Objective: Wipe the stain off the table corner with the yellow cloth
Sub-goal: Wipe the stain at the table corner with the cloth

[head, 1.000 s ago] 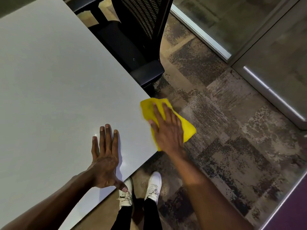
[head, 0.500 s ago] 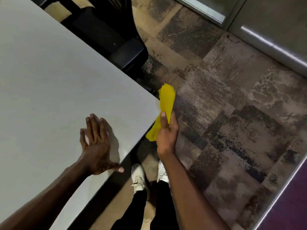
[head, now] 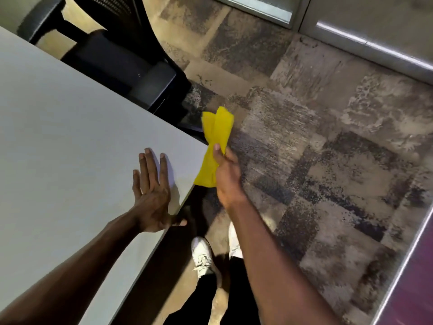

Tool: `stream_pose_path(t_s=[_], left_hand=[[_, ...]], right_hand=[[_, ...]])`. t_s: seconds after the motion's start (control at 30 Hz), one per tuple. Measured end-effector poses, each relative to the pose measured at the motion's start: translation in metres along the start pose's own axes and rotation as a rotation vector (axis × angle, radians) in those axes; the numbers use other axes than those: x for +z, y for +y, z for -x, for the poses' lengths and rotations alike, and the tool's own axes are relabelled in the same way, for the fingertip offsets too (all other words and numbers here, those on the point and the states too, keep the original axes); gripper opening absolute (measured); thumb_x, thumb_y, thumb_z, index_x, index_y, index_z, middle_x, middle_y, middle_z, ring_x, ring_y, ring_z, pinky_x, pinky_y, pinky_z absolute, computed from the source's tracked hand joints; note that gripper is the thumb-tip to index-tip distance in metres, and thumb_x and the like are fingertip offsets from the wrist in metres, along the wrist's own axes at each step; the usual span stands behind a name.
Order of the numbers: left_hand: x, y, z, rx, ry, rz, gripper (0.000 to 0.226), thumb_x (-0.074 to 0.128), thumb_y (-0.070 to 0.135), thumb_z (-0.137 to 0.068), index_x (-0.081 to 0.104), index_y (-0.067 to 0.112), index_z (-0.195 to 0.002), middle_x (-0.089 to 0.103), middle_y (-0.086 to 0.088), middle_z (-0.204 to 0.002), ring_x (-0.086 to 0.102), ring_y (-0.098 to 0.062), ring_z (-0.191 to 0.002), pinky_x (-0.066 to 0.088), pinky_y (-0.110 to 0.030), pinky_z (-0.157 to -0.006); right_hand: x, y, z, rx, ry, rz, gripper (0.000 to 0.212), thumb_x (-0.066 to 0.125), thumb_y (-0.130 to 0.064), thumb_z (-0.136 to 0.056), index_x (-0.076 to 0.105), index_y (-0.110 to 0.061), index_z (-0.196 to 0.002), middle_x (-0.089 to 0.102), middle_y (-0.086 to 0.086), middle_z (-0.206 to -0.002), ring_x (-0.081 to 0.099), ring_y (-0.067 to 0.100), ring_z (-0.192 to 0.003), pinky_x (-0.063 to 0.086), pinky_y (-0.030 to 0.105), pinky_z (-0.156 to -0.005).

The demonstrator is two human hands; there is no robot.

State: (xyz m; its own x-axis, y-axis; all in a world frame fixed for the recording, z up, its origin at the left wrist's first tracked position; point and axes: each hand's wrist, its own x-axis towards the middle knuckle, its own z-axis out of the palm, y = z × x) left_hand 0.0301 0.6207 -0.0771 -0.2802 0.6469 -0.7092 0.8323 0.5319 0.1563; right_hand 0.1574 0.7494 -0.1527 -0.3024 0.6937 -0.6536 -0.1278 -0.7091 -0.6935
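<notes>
The white table (head: 70, 141) fills the left half of the head view, its corner pointing right at mid-height. My right hand (head: 226, 174) grips the bunched yellow cloth (head: 216, 134) just off that corner, over the floor; the cloth sticks up above my thumb and hangs below it against the table edge. My left hand (head: 152, 191) lies flat on the tabletop near the corner, fingers spread, thumb over the near edge. I can make out no stain on the corner.
A black office chair (head: 131, 66) stands pushed against the table's far edge. Patterned carpet (head: 328, 160) covers the floor to the right. My white shoes (head: 202, 256) stand below the table's near edge. A glass wall with a metal frame (head: 365, 41) runs along the top right.
My right hand went from pressing the cloth flat at the corner to holding it bunched and upright off the table edge. My left hand stayed flat on the tabletop.
</notes>
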Motion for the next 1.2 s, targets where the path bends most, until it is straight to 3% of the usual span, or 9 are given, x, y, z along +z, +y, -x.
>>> stream_pose_path(t_s=[0.23,0.3,0.53,0.6,0.73,0.87,0.97,1.13,1.2], left_hand=[[-0.005,0.007,-0.004,-0.05,-0.071,-0.046,0.18,0.089,0.075,-0.068,-0.061,0.006,-0.139,-0.069,-0.03,-0.143,-0.06,-0.055,-0.136,-0.032,-0.063,-0.12],[-0.006,0.007,-0.004,-0.041,-0.077,-0.05,0.178,0.088,0.074,-0.07,-0.06,0.004,-0.139,-0.069,-0.032,-0.142,-0.063,-0.054,-0.132,-0.033,-0.061,-0.119],[-0.01,0.012,-0.004,-0.062,-0.096,-0.052,0.175,0.082,0.082,-0.07,-0.053,-0.001,-0.144,-0.063,-0.038,-0.146,-0.055,-0.058,-0.138,-0.027,-0.065,-0.124],[-0.011,0.011,-0.004,-0.053,-0.101,-0.053,0.176,0.082,0.082,-0.07,-0.055,-0.001,-0.143,-0.065,-0.038,-0.144,-0.055,-0.06,-0.138,-0.027,-0.066,-0.124],[-0.011,0.01,-0.004,-0.045,-0.102,-0.029,0.177,0.086,0.077,-0.07,-0.058,0.001,-0.139,-0.068,-0.035,-0.14,-0.06,-0.056,-0.133,-0.03,-0.062,-0.122],[-0.008,0.01,-0.006,-0.066,-0.086,-0.041,0.172,0.085,0.073,-0.075,-0.059,0.001,-0.136,-0.063,-0.039,-0.145,-0.052,-0.059,-0.142,-0.022,-0.068,-0.128],[-0.006,0.008,-0.006,-0.051,-0.086,-0.005,0.172,0.088,0.069,-0.074,-0.058,0.004,-0.136,-0.064,-0.036,-0.145,-0.052,-0.057,-0.143,-0.021,-0.068,-0.129],[-0.007,0.007,-0.004,-0.032,-0.084,-0.005,0.18,0.089,0.074,-0.068,-0.062,0.006,-0.137,-0.073,-0.027,-0.14,-0.063,-0.053,-0.134,-0.031,-0.064,-0.122],[-0.008,0.007,-0.004,-0.023,-0.088,0.01,0.18,0.09,0.073,-0.068,-0.063,0.007,-0.137,-0.074,-0.025,-0.139,-0.064,-0.052,-0.133,-0.032,-0.063,-0.122]], right_hand=[[-0.034,0.002,-0.005,0.021,-0.159,-0.018,0.036,0.056,-0.017,-0.11,0.066,-0.002,-0.141,0.065,0.022,-0.145,0.066,0.029,-0.13,0.051,0.044,-0.114],[-0.049,0.011,0.007,-0.003,-0.171,-0.035,0.033,0.055,-0.019,-0.11,0.069,-0.007,-0.138,0.071,0.013,-0.139,0.07,0.019,-0.122,0.056,0.038,-0.106],[-0.062,0.031,0.03,0.195,-0.103,-0.383,0.027,0.053,-0.02,-0.11,0.077,-0.014,-0.12,0.082,0.009,-0.116,0.079,0.021,-0.101,0.066,0.037,-0.084],[-0.053,0.029,0.033,0.121,-0.076,-0.251,0.025,0.059,-0.024,-0.107,0.078,-0.013,-0.119,0.081,0.007,-0.115,0.076,0.02,-0.104,0.062,0.038,-0.092],[-0.032,0.017,0.016,0.006,-0.139,0.065,0.045,0.059,-0.029,-0.109,0.062,-0.004,-0.145,0.067,0.018,-0.146,0.061,0.034,-0.139,0.045,0.05,-0.122],[-0.027,-0.006,-0.023,0.005,-0.204,0.193,0.04,0.056,-0.023,-0.111,0.063,0.0,-0.143,0.068,0.021,-0.144,0.061,0.037,-0.139,0.045,0.054,-0.122],[-0.039,-0.011,-0.03,0.04,-0.289,0.122,0.041,0.06,-0.025,-0.106,0.067,-0.004,-0.141,0.073,0.011,-0.139,0.068,0.027,-0.131,0.054,0.041,-0.112],[-0.067,0.002,-0.008,0.111,-0.234,-0.113,0.027,0.065,-0.028,-0.1,0.082,-0.018,-0.118,0.079,0.008,-0.127,0.074,0.022,-0.119,0.057,0.038,-0.105],[-0.069,0.01,0.004,0.167,-0.233,-0.283,0.027,0.066,-0.027,-0.101,0.082,-0.016,-0.12,0.078,0.012,-0.13,0.074,0.025,-0.118,0.054,0.046,-0.113]])
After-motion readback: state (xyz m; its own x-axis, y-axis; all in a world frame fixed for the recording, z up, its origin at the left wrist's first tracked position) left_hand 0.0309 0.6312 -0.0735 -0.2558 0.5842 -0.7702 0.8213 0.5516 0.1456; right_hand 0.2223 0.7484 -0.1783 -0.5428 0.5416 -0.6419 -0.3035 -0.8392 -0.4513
